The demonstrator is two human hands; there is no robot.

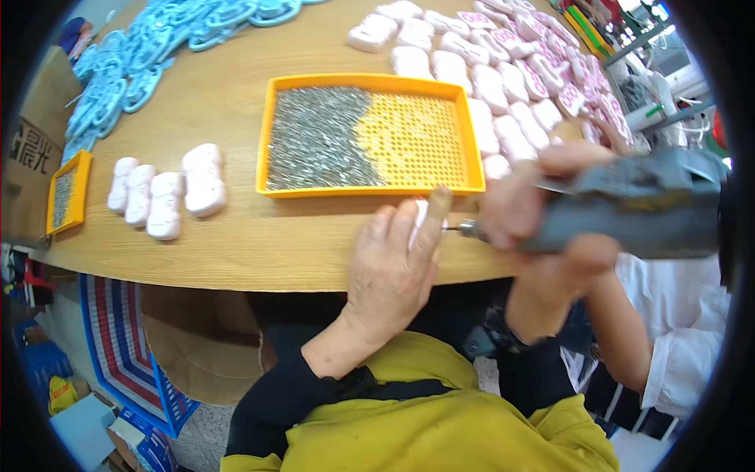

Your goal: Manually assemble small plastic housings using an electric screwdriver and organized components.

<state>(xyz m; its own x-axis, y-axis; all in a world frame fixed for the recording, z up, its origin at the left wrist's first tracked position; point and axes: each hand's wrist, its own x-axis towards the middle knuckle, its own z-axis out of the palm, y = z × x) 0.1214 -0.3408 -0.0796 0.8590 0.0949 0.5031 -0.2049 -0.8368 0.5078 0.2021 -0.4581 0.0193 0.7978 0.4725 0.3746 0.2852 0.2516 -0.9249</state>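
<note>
My left hand (389, 263) presses a small pale pink plastic piece (419, 223) at the table's near edge; its fingers cover most of the piece. A grey-blue power screwdriver (637, 216) lies level in my right hand (519, 204), fingers wrapped round its front end. Its thin bit points left and reaches the piece; whether a screw sits at the tip I cannot tell. Motion blurs the right hand and the tool. Just beyond both hands stands a yellow tray (370, 191), with many small metal screws (322, 134) heaped over its left part and fewer on its dimpled right part.
Several pale pink shells (163, 206) lie left of the tray. A large group of similar pieces (491, 86) covers the far right. Blue plastic parts (130, 71) pile up far left, above a smaller yellow tray (69, 193). Another person's forearm (625, 338) is at right.
</note>
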